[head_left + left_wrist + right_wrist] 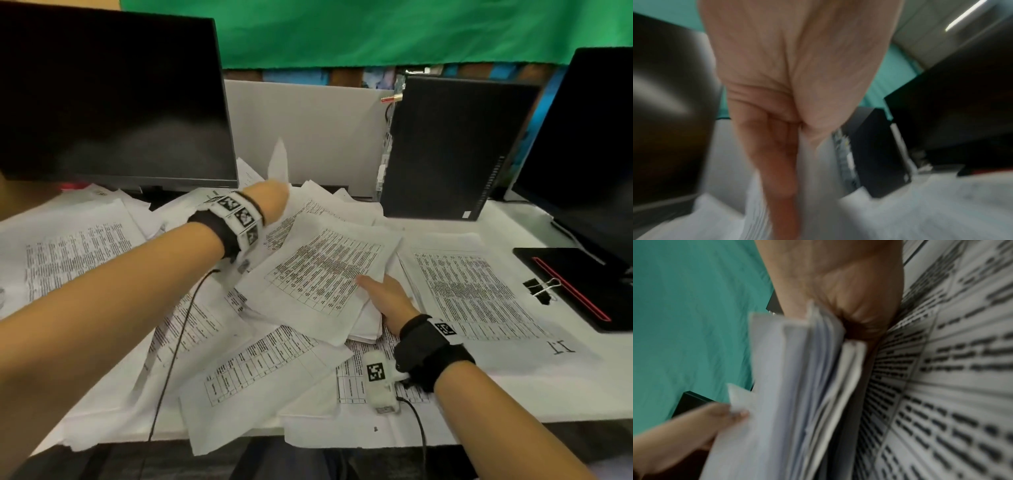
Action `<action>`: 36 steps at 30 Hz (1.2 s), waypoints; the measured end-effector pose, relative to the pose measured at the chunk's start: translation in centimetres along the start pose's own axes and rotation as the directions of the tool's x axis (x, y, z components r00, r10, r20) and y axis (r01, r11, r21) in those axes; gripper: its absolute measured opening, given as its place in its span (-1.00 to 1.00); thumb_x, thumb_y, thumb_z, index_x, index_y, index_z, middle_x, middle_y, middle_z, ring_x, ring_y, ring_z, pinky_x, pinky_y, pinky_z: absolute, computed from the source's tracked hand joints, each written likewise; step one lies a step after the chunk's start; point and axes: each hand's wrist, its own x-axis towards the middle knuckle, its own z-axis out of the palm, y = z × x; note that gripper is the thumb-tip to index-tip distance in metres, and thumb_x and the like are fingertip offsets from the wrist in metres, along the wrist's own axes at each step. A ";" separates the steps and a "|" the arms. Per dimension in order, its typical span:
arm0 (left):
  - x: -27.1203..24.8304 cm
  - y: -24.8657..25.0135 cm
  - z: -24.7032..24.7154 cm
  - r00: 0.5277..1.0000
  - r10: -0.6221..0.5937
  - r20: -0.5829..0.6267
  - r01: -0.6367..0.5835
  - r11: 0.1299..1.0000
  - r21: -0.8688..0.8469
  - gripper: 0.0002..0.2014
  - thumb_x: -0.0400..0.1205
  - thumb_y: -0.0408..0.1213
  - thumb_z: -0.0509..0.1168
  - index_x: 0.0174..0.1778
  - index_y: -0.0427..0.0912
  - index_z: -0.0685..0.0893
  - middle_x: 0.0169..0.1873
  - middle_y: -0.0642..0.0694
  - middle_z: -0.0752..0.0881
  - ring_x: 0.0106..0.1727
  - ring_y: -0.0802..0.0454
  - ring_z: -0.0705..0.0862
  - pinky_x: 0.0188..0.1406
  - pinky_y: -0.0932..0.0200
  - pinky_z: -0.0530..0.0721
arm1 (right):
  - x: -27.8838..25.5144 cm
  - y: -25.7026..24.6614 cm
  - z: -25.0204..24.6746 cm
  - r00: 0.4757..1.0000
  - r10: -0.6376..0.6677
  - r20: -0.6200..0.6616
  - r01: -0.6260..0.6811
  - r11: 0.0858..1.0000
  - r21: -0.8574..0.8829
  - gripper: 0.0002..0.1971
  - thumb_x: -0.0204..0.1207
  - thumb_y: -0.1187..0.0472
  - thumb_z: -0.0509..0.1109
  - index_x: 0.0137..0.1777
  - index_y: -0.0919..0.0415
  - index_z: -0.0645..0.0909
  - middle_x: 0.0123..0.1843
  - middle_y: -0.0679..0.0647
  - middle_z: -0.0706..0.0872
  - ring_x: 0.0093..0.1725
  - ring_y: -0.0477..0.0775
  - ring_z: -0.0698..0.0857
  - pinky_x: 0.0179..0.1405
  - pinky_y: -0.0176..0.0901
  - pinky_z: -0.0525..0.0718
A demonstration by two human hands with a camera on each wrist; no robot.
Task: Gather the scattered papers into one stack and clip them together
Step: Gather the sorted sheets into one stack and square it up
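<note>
Many printed papers (246, 373) litter our desk (513, 219). Our right hand (387, 298) grips a stack (325, 274); our left hand (274, 195) pinches a sheet (279, 161).

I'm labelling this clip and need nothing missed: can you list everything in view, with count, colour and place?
Loose papers: many, white with black print, scattered over the desk.
Held bundle of papers: one, white, printed tables, raised above the middle of the desk.
Binder clip: one, black with silver handles, on the right, lying partly on a sheet.
Monitors: two, black, screens dark, back left and far right.
Computer case: one, black, upright at back right.
Flat black pad with red line: one, right edge.
Green cloth: one, behind the desk.
Desk: one, white.
Left hand: grips the bundle's far edge.
Right hand: grips its near edge.
</note>
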 end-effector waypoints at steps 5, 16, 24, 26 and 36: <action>0.8 7.8 -0.7 0.995 0.085 0.058 -0.069 0.969 -0.238 -0.72 0.70 -0.50 0.07 0.24 -0.52 0.58 0.16 -0.41 0.68 0.14 -0.28 0.71 -0.32 0.17 0.60 | -0.6 -0.7 0.1 0.996 0.090 -0.012 -0.090 0.996 -0.018 -0.19 0.53 -0.41 0.13 0.60 0.16 0.40 0.53 0.04 0.54 0.47 0.17 0.55 0.55 0.12 0.45; 0.0 5.8 4.2 0.961 0.046 0.271 0.209 0.521 -0.828 -0.37 0.62 0.16 0.20 0.40 -0.31 0.48 0.16 -0.16 0.61 0.18 -0.12 0.65 0.13 0.06 0.62 | -0.7 -0.8 -0.3 0.999 0.018 0.047 -0.024 0.990 0.141 -0.16 0.37 -0.46 0.40 0.58 -0.02 0.46 0.50 -0.06 0.60 0.47 0.05 0.57 0.57 0.14 0.44; -10.8 -21.3 3.5 0.570 -0.821 -0.017 0.631 0.452 -0.631 -0.38 0.40 -0.10 0.33 0.38 -0.27 0.45 0.24 -0.32 0.59 0.17 -0.33 0.63 0.09 -0.10 0.63 | 0.2 -1.0 -0.8 0.980 0.190 0.058 -0.196 0.973 0.124 -0.80 0.61 0.47 0.37 0.21 0.49 0.60 0.31 0.36 0.68 0.25 0.34 0.68 0.35 0.22 0.61; -14.8 -24.6 4.8 0.540 -0.840 -0.038 0.753 0.503 -0.425 -0.25 0.38 -0.10 0.35 0.51 -0.18 0.33 0.36 -0.34 0.53 0.18 -0.33 0.63 0.08 -0.16 0.68 | 0.7 -2.3 -0.5 0.977 0.210 0.036 -0.212 0.970 0.122 -0.93 0.66 0.44 0.32 0.05 0.46 0.60 0.32 0.38 0.66 0.27 0.33 0.64 0.40 0.23 0.56; -15.9 -26.8 9.2 0.534 -0.829 0.165 0.734 0.358 -0.577 -0.51 0.55 -0.23 0.42 0.28 -0.51 0.57 0.29 -0.43 0.60 0.32 -0.33 0.58 0.29 -0.08 0.54 | -0.9 -5.4 7.2 0.983 0.132 0.126 -0.134 0.991 0.010 -0.65 0.67 0.48 0.26 0.43 0.41 0.46 0.33 0.31 0.66 0.20 0.27 0.68 0.27 0.18 0.69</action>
